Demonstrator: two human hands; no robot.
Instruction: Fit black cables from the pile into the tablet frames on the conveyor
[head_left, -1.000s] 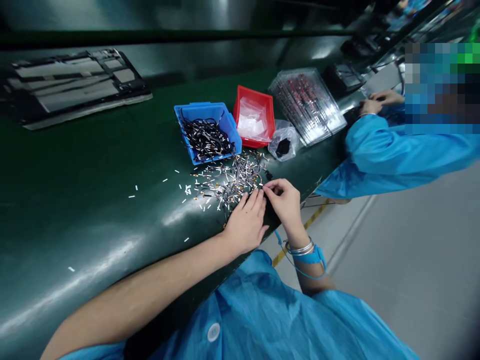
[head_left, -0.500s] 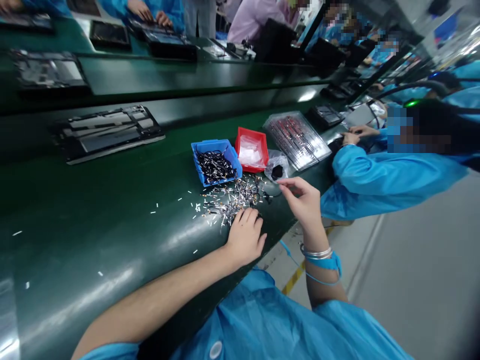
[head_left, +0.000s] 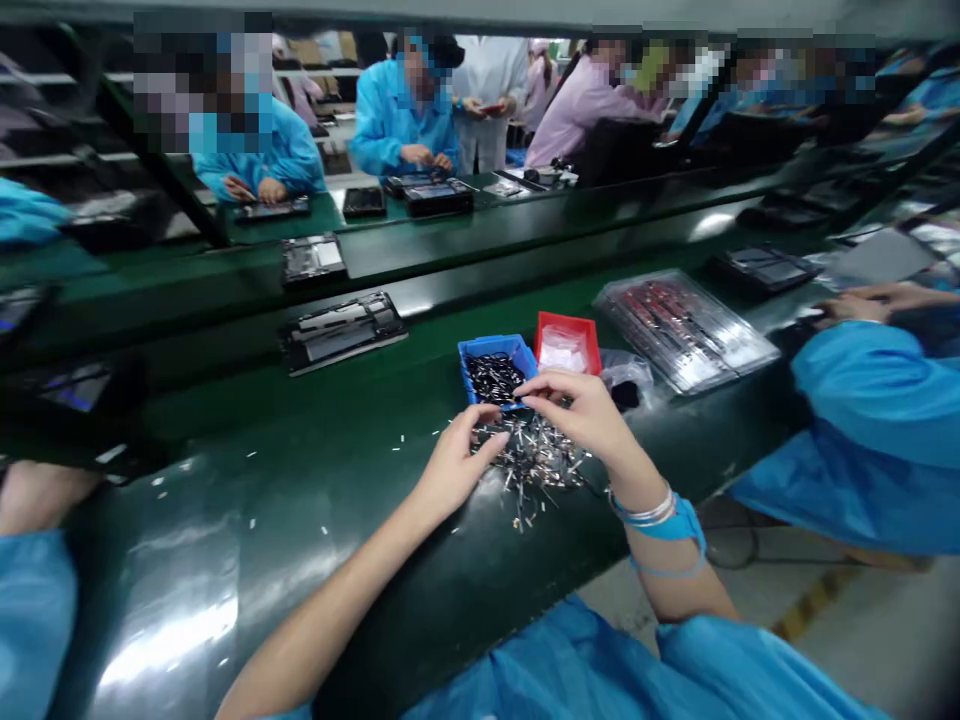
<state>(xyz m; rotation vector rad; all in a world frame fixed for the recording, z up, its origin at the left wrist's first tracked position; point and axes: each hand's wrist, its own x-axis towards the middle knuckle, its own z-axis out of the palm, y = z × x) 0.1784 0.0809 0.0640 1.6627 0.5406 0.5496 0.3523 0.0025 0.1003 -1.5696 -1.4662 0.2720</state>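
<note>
My left hand (head_left: 456,462) hovers at the left side of a loose pile of short thin cables and white slips (head_left: 541,455), its thumb and fingers apart and curved, with nothing seen between them. My right hand (head_left: 589,415) reaches over the pile from the right. Its thumb and forefinger are pinched together by the front right corner of a blue bin (head_left: 480,345); whatever lies between the fingertips is too small to make out. Black cables (head_left: 493,378) fill much of that bin. Behind my right hand stands a red bin (head_left: 589,330) with clear plastic bags in it.
Right of the red bin are a crumpled clear bag (head_left: 630,375) and stacked clear trays (head_left: 686,330). A device frame (head_left: 345,330) lies at the back left of the green bench (head_left: 337,430). White slips are scattered leftward. Co-workers' blue sleeves (head_left: 877,390) come close on both sides.
My view has swung up and left. My right hand has moved left from the clear bag to the blue bin's corner. My left hand has lifted from the pile's near edge to its left side.
</note>
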